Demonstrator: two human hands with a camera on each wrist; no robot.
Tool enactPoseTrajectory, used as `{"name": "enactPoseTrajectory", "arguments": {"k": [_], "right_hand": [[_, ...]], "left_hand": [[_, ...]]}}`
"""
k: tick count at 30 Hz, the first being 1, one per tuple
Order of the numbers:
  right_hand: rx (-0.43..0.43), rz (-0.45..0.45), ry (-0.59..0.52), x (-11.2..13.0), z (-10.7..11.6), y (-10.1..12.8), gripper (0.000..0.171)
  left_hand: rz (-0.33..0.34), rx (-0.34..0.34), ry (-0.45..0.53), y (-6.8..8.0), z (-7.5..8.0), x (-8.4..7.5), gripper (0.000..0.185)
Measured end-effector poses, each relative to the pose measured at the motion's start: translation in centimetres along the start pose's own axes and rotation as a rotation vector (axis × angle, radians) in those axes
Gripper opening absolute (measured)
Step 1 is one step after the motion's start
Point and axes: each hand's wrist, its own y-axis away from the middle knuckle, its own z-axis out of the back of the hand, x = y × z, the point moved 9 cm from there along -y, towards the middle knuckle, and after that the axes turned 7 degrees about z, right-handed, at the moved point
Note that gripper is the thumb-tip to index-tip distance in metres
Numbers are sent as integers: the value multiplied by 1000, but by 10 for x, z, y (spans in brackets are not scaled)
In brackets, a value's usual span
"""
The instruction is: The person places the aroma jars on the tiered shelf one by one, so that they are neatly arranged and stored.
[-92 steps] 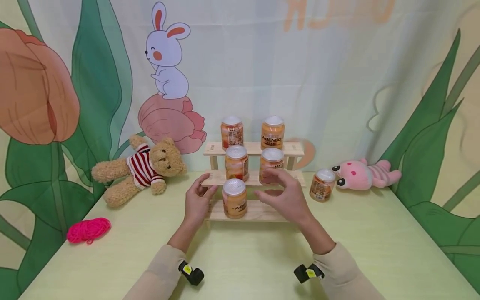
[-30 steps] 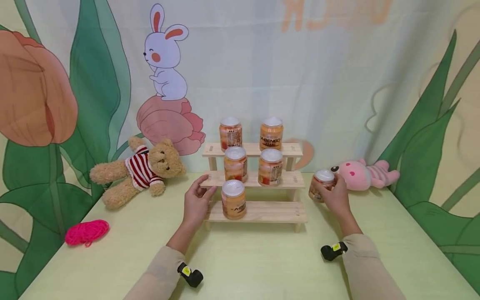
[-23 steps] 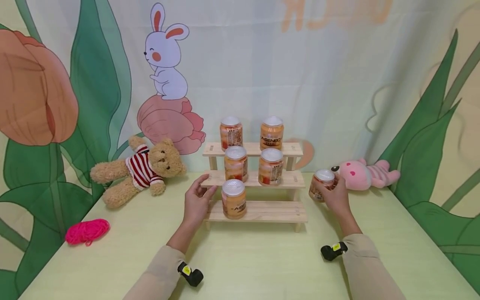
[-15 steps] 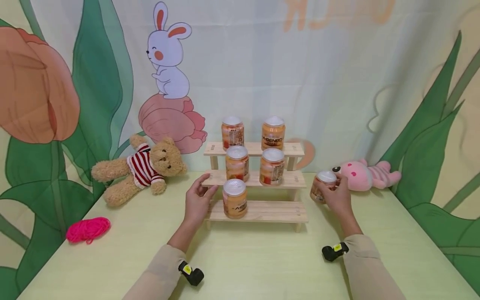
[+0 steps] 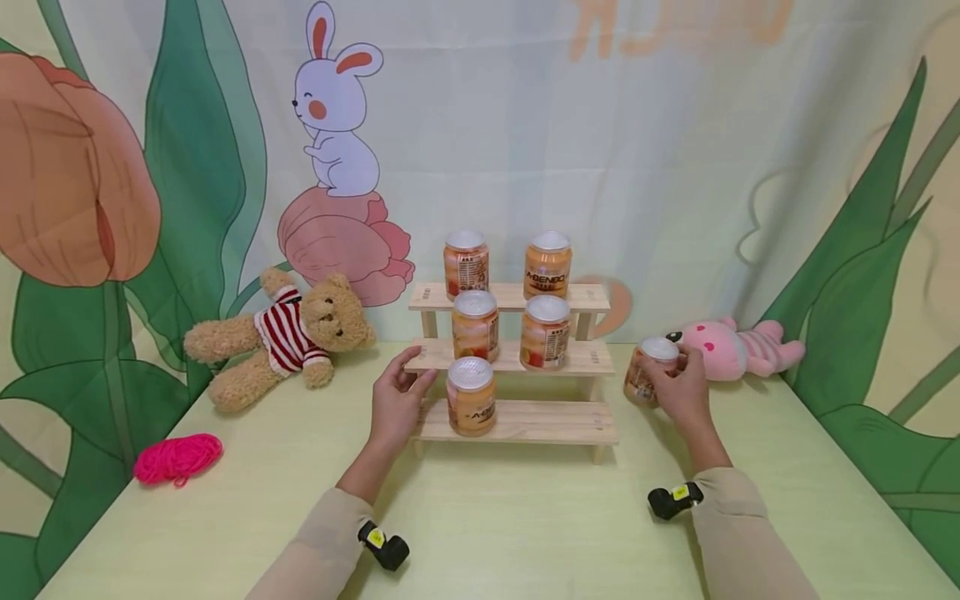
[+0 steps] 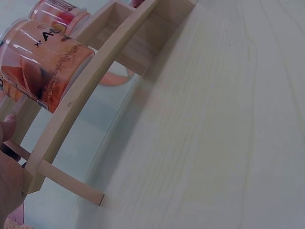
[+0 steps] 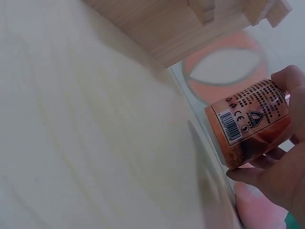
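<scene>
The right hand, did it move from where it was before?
Yes. The right hand went rightward, from the front of the wooden shelf to the jar beside it.

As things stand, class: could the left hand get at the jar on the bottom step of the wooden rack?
Probably yes. The left hand rests at the rack's left end, right beside that jar, with nothing between them.

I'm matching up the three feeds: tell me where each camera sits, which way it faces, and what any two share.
Head: worn on the head, facing forward and down at the rack, both hands and sleeves showing.
Left wrist: low by the table, looking along the rack's bottom shelf; only the left hand's edge shows.
Right wrist: low, facing the jar that the right hand grips.
Shared: head and right wrist both show that jar in the right hand.
</scene>
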Motion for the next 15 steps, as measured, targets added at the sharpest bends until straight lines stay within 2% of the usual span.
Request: {"name": "enactPoseTrajectory", "arguments": {"k": [4, 10, 15], "right_hand": [[3, 15, -4, 5, 3, -2, 78], [43, 70, 22, 14, 5, -4, 69], [50, 132, 28, 32, 15, -4, 68]], "left_hand": [[-14, -7, -16, 0, 1, 0, 47], [-12, -10, -20, 0, 1, 0, 48], [-10, -6, -23, 0, 1, -2, 47]]}}
